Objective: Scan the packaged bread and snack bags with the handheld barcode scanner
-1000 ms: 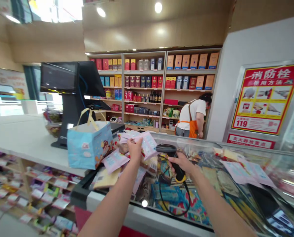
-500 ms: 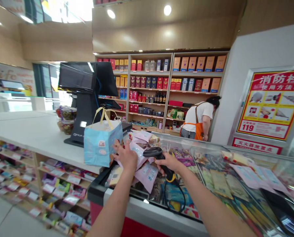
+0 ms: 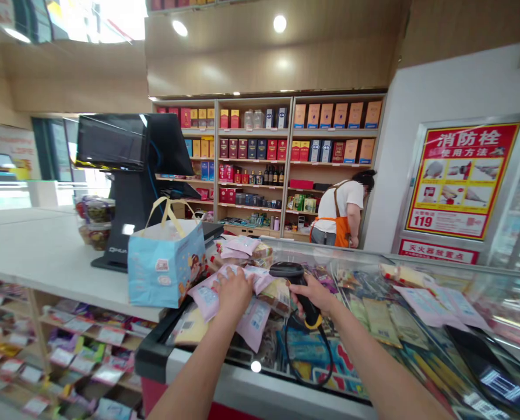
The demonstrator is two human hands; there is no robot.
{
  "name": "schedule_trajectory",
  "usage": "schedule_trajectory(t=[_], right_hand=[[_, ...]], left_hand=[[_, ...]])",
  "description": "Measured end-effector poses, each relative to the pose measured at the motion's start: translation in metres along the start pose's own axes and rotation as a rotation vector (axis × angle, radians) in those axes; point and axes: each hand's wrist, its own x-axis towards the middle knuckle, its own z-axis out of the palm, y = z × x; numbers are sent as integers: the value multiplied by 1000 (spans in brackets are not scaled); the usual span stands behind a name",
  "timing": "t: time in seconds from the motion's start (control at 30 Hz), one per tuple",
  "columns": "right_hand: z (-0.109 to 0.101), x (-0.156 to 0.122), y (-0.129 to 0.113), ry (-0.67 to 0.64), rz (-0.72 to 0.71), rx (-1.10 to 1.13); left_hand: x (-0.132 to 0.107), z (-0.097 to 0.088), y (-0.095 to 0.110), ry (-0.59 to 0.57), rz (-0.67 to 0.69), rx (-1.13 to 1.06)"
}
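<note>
My right hand (image 3: 313, 294) is wrapped around the handle of a black barcode scanner (image 3: 288, 270), whose head points left toward the packets. From the handle a black cable loops down over the glass top. My left hand (image 3: 234, 290) lies with fingers extended on a pale pink packet (image 3: 205, 296); its fingertips rest on the wrapper. Under my left wrist is another pink packet (image 3: 255, 322). Behind that hand, more pink packets (image 3: 241, 245) are heaped with other bagged snacks. Left of the heap stands a blue shopping bag (image 3: 148, 268) with cream handles.
A black register screen (image 3: 111, 143) stands on the white counter (image 3: 45, 239). More pink packets (image 3: 443, 306) and a dark phone-like slab (image 3: 482, 367) lie on the glass-topped case at right. Beyond it, a person in an orange apron (image 3: 342, 230) bends near the shelves.
My left hand has moved from beside the blue bag rightward onto the pink packets. The scanner in my right hand has shifted slightly right. The whole view has turned a little right.
</note>
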Motion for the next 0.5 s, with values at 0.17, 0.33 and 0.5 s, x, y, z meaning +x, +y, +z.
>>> schedule_trajectory(t=[0.17, 0.33, 0.5], right_hand=[[-28, -20, 1, 82, -30, 6], [-72, -44, 2, 281, -90, 48], [-122, -76, 9, 476, -190, 170]], left_hand=[[4, -14, 23, 92, -66, 20], [-3, -22, 73, 265, 148, -87], [-16, 10, 168, 73, 545, -319]])
